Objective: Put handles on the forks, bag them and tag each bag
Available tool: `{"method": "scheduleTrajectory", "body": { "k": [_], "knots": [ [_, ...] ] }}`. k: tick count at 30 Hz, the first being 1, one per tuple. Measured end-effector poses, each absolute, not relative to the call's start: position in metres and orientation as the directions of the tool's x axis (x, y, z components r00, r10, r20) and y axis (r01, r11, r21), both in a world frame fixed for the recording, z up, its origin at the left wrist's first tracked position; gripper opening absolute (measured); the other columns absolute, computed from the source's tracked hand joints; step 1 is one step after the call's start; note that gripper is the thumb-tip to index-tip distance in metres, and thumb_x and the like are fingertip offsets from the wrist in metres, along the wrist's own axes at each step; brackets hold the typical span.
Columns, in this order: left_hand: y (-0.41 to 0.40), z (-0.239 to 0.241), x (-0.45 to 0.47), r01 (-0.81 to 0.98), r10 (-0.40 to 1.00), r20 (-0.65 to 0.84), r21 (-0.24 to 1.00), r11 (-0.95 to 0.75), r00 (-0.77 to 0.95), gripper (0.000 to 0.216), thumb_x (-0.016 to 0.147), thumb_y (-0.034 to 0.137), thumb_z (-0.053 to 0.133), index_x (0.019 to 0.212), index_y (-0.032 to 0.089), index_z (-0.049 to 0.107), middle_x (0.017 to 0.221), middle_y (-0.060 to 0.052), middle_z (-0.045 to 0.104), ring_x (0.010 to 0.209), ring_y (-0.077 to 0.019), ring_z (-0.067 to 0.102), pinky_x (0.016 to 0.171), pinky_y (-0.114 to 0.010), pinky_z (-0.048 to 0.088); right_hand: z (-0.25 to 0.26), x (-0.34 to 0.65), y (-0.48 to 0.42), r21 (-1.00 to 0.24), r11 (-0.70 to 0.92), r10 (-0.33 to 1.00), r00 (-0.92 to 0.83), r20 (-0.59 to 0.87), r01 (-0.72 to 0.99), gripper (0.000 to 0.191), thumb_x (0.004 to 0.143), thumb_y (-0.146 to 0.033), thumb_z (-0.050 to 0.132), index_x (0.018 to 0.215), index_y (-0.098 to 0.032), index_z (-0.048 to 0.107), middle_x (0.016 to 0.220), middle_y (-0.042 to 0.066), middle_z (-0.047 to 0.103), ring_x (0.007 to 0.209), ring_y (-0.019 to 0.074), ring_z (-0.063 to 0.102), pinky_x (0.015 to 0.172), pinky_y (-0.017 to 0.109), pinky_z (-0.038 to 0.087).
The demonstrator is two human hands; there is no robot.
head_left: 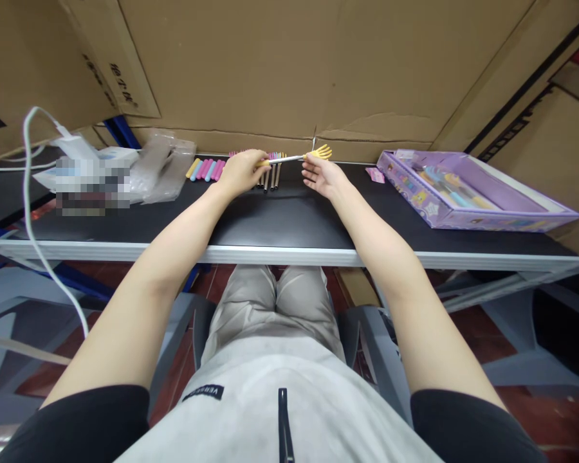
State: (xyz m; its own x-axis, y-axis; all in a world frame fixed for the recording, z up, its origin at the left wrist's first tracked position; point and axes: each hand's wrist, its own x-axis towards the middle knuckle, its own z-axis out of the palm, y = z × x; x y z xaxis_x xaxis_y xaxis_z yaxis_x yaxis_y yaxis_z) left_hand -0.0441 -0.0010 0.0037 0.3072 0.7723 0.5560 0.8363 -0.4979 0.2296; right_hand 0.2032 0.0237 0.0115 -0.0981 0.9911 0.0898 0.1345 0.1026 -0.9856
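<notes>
Both my hands hold a back scratcher (289,159) with a thin silver rod and a yellow hand-shaped head, stretched level above the black tabletop. My left hand (244,171) is closed around its yellow handle end. Near the hand-shaped head, my right hand (322,174) pinches it between thumb and finger, the other fingers loosely curled. Just left of my left hand lies a row of yellow, blue and pink handles (205,170). Several silver rods (271,177) with coloured ends lie side by side behind and beneath the back scratcher, partly hidden by my left hand.
A shallow purple box (463,218) with coloured items in it stands at the right, beside a small pink packet (375,175). Clear plastic bags (161,168) and a white cable (26,173) are at the left. A cardboard wall (289,71) rises behind the table.
</notes>
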Motion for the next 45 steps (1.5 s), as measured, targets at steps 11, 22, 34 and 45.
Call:
{"method": "scheduleTrajectory", "body": {
  "k": [11,22,34,45],
  "knots": [
    [0.007,0.0,-0.045,0.814,0.765,0.535,0.22,-0.537,0.36,0.021,0.101,0.032,0.053,0.103,0.02,0.07,0.104,-0.014,0.073,0.104,-0.0281,0.066,0.096,-0.04,0.05,0.014,0.195,0.014,-0.996,0.056,0.998,0.039,0.053,-0.064,0.037,0.085,-0.055,0.089,0.092,-0.025,0.068,0.087,0.0,0.075,0.082,0.0156,0.071,0.085,0.035,0.061],
    [0.007,-0.001,-0.045,0.805,0.755,0.545,0.223,-0.55,0.365,0.026,0.104,0.038,0.05,0.102,0.021,0.07,0.098,-0.012,0.072,0.1,-0.0283,0.065,0.093,-0.039,0.049,0.018,0.189,0.008,-0.994,0.099,0.992,0.081,0.094,-0.056,0.037,0.083,-0.05,0.092,0.085,-0.025,0.065,0.065,-0.008,0.06,0.058,0.0087,0.058,0.064,0.024,0.052],
    [0.004,0.008,-0.045,0.799,0.78,0.562,0.317,-0.511,0.276,0.021,0.097,0.032,0.056,0.098,0.021,0.074,0.086,-0.007,0.073,0.088,-0.0243,0.066,0.086,-0.036,0.051,0.023,0.186,0.005,-0.985,0.124,0.989,0.096,0.113,-0.117,0.038,0.084,-0.037,0.093,0.079,-0.023,0.058,0.063,-0.009,0.056,0.056,0.0065,0.054,0.058,0.019,0.047],
    [0.014,0.008,-0.099,0.774,0.865,0.47,0.477,-0.416,0.176,0.021,0.093,0.031,0.06,0.092,0.016,0.074,0.074,-0.004,0.067,0.077,-0.0191,0.06,0.082,-0.032,0.047,0.034,0.23,0.028,-0.91,0.138,0.96,0.279,0.026,-0.39,0.029,0.104,-0.018,0.07,0.077,-0.017,0.061,0.056,-0.009,0.05,0.047,0.002,0.04,0.048,0.014,0.033]
  ]
}}
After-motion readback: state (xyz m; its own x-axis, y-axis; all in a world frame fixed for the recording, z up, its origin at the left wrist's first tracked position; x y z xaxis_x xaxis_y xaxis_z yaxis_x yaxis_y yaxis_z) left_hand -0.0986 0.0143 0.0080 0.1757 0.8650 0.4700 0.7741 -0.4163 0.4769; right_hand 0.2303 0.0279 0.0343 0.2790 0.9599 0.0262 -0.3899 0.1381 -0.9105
